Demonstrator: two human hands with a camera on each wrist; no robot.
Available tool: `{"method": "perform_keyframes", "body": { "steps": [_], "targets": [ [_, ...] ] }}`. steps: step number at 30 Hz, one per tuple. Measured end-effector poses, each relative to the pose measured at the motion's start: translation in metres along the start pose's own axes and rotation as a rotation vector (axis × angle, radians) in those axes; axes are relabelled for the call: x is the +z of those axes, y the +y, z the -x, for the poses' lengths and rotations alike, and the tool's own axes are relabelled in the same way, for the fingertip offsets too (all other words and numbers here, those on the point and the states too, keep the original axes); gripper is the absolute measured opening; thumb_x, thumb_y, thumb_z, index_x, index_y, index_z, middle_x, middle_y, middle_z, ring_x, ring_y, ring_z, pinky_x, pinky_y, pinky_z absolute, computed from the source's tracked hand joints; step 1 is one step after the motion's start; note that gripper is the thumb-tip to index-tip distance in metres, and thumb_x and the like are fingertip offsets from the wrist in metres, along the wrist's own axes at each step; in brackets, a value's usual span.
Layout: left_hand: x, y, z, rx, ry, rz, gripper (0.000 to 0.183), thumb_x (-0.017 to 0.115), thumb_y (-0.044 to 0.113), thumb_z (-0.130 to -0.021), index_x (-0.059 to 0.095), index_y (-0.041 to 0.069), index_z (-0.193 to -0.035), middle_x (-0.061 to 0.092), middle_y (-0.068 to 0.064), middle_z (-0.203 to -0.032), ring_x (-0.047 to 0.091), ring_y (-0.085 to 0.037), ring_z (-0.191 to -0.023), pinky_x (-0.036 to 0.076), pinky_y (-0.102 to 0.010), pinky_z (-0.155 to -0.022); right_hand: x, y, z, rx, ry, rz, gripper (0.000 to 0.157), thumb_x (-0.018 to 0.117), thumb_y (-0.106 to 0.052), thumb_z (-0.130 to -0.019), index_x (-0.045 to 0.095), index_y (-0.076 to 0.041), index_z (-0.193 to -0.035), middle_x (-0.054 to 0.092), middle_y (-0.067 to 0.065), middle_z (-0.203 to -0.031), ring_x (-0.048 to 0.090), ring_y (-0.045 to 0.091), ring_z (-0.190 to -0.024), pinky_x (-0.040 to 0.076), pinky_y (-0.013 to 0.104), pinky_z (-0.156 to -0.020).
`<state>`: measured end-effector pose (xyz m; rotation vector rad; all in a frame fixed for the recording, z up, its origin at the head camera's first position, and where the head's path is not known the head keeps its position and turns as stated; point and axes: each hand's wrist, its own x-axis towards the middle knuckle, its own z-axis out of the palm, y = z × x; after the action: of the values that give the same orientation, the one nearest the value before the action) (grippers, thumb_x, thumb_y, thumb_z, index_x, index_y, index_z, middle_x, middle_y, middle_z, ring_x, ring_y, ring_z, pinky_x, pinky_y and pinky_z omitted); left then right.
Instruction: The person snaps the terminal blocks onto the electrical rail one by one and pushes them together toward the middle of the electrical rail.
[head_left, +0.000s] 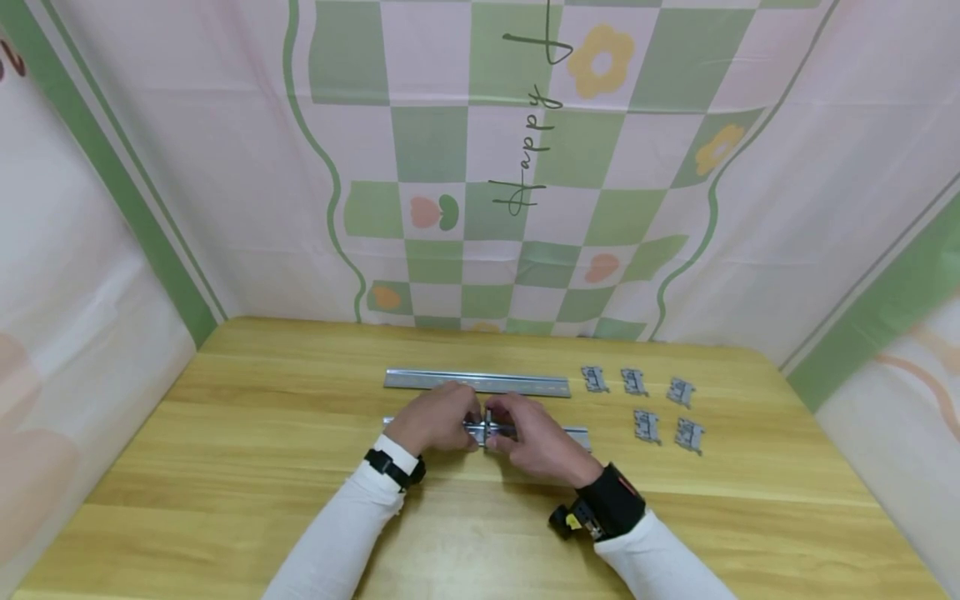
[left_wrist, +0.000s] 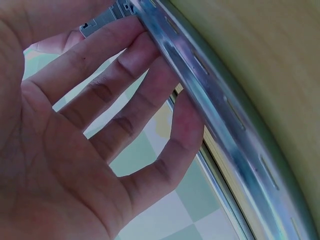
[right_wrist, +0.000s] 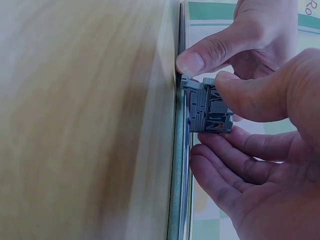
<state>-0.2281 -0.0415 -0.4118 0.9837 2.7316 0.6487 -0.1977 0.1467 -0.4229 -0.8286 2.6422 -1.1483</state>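
Observation:
A slotted metal DIN rail (head_left: 579, 438) lies crosswise on the table, its middle covered by both hands. A grey terminal block (right_wrist: 206, 109) stands upright on the rail between the hands. My right hand (head_left: 536, 437) pinches this block, thumb on its near upper side and fingers at its other end. From the left, my left hand (head_left: 441, 414) grips the rail right beside the block. In the left wrist view its fingertips (left_wrist: 186, 117) lie along the rail's edge, and in the right wrist view the left thumb (right_wrist: 192, 62) presses close to the block's corner.
A second DIN rail (head_left: 480, 383) lies parallel behind the first. Several loose grey terminal blocks (head_left: 633, 382) lie in two rows at the right of the wooden table (head_left: 225, 467). A patterned cloth (head_left: 427, 142) hangs behind the table's back edge.

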Motion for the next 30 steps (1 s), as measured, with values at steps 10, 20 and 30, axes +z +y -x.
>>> {"method": "perform_keyframes", "body": {
  "steps": [10,20,30],
  "targets": [
    [0.001,-0.0012,-0.0011,-0.008,0.021,-0.018,0.015,0.073,0.014,-0.063,0.06,0.021,-0.062,0.055,0.012,-0.062,0.049,-0.009,-0.058,0.041,-0.023,-0.052,-0.0006,0.0003,-0.0006,-0.003,-0.01,-0.008,0.039,0.06,-0.013,-0.087,0.048,-0.01,-0.124,0.051,0.004,-0.118,0.053,0.018,-0.111,0.043,0.03,-0.088],
    [0.0013,-0.0009,-0.0009,-0.007,0.025,-0.025,0.017,0.073,0.015,-0.063,0.059,0.022,-0.059,0.054,0.013,-0.06,0.048,-0.009,-0.057,0.04,-0.023,-0.051,0.0002,0.0011,-0.0011,-0.001,0.0,0.021,0.04,0.061,-0.014,-0.086,0.048,-0.01,-0.124,0.051,0.003,-0.118,0.053,0.017,-0.11,0.043,0.03,-0.088],
    [0.002,-0.0004,-0.001,-0.026,0.024,-0.038,0.017,0.074,0.015,-0.063,0.059,0.022,-0.058,0.053,0.014,-0.057,0.047,-0.009,-0.055,0.039,-0.023,-0.049,0.0008,0.001,-0.0015,-0.004,0.004,0.025,0.038,0.061,-0.013,-0.086,0.049,-0.011,-0.122,0.051,0.001,-0.116,0.053,0.016,-0.11,0.043,0.029,-0.088]
  ]
}}
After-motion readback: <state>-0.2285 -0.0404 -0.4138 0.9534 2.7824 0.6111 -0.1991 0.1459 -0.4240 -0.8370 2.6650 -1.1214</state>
